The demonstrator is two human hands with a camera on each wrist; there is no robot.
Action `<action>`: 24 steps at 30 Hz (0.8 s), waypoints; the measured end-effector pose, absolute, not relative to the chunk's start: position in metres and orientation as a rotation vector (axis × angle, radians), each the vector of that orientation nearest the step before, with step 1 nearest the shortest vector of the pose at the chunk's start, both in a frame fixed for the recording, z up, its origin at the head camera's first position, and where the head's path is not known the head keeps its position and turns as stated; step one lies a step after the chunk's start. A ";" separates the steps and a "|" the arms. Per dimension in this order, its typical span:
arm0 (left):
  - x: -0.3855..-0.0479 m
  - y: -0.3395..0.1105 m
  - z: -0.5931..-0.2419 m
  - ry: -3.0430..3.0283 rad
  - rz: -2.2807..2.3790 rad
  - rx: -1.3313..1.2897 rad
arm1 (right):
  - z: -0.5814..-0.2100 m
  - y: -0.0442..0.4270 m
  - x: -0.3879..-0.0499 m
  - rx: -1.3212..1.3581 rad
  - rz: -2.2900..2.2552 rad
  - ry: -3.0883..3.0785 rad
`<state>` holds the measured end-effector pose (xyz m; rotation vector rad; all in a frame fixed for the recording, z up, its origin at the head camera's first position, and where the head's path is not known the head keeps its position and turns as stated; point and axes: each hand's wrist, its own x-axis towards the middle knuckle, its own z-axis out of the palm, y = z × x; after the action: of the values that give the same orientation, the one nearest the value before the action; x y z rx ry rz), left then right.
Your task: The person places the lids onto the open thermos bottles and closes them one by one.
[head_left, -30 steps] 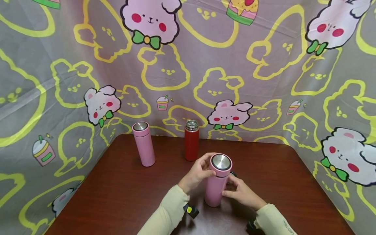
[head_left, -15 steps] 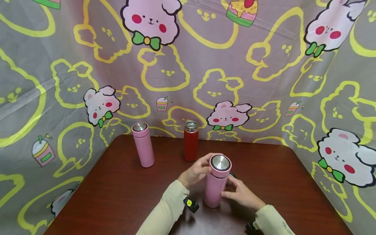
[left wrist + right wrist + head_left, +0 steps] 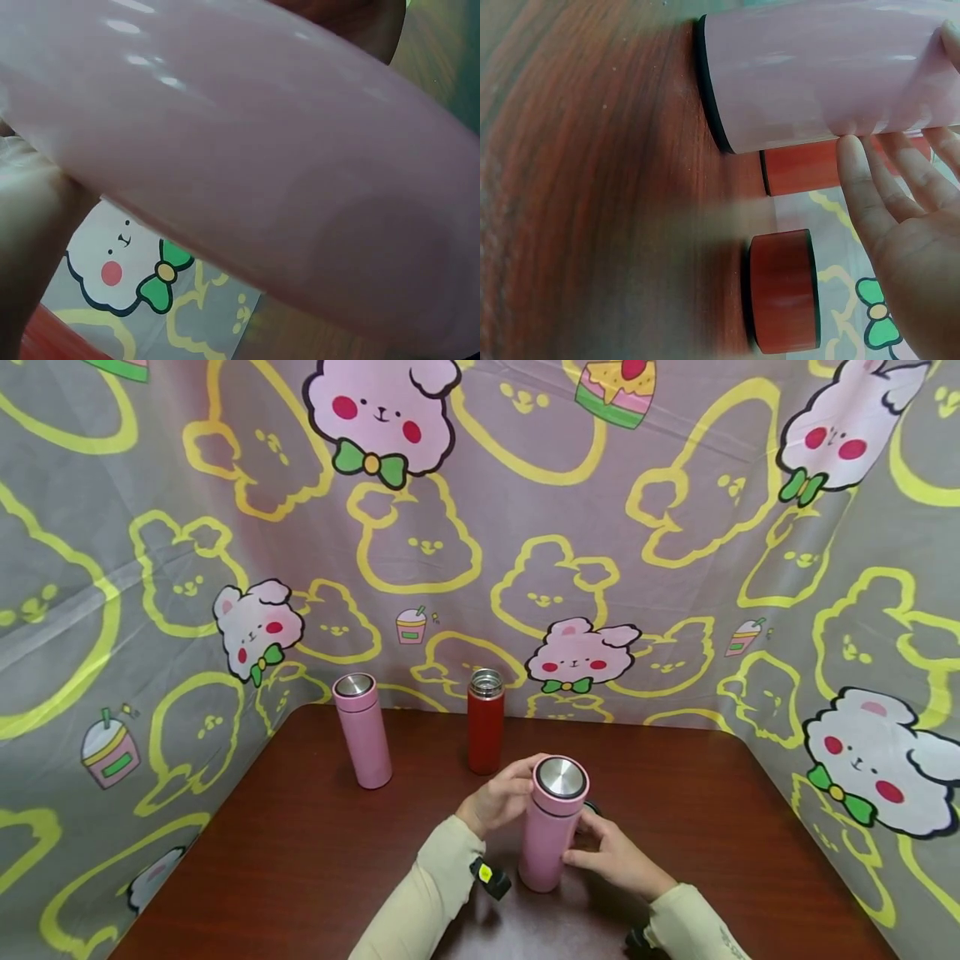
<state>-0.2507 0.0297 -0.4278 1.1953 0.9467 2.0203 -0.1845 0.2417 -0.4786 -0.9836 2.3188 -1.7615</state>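
Observation:
A pink thermos [image 3: 546, 847] stands upright in front of me in the head view, its steel-topped lid [image 3: 561, 778] on. My left hand [image 3: 497, 799] grips that lid from the left side. Lower down, my right hand [image 3: 618, 858] holds the body, thumb in front and fingers behind. The pink body [image 3: 240, 150] fills most of the left wrist view. In the right wrist view, my right fingers [image 3: 853, 161] touch the pink wall, and the black-edged base meets the table. Some fingers of both hands are hidden behind the thermos.
A red thermos [image 3: 486, 735] without its lid stands farther back. Another pink thermos [image 3: 367, 739], lidded, is at the back left. A loose red lid [image 3: 784, 292] lies on the brown table [image 3: 322, 860], mostly hidden in the head view. Patterned cloth [image 3: 435, 552] surrounds the table.
My left thumb has moved back from the front of the lid toward its left side. The right hand keeps its hold, and the thermos stays in place.

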 end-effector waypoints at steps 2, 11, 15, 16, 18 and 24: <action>-0.251 0.029 -0.429 0.934 2.024 1.173 | -0.476 0.240 -0.183 -0.995 -1.769 2.308; -0.253 0.026 -0.429 0.975 2.019 1.250 | -0.477 0.241 -0.185 -0.995 -1.731 2.360; -0.251 0.020 -0.429 1.031 2.040 1.223 | -0.485 0.243 -0.189 -0.985 -1.720 2.375; -0.250 0.018 -0.429 1.062 2.044 1.213 | -0.486 0.243 -0.189 -0.981 -1.726 2.368; -0.247 0.014 -0.427 1.163 2.051 1.194 | -0.486 0.243 -0.189 -0.982 -1.742 2.348; -0.230 0.007 -0.418 1.538 2.021 1.128 | -0.487 0.244 -0.189 -0.977 -1.749 2.336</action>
<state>-0.2300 0.0070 -0.4177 1.1278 1.5377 2.0205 -0.1889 0.2438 -0.4874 -0.9770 2.3360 -1.7491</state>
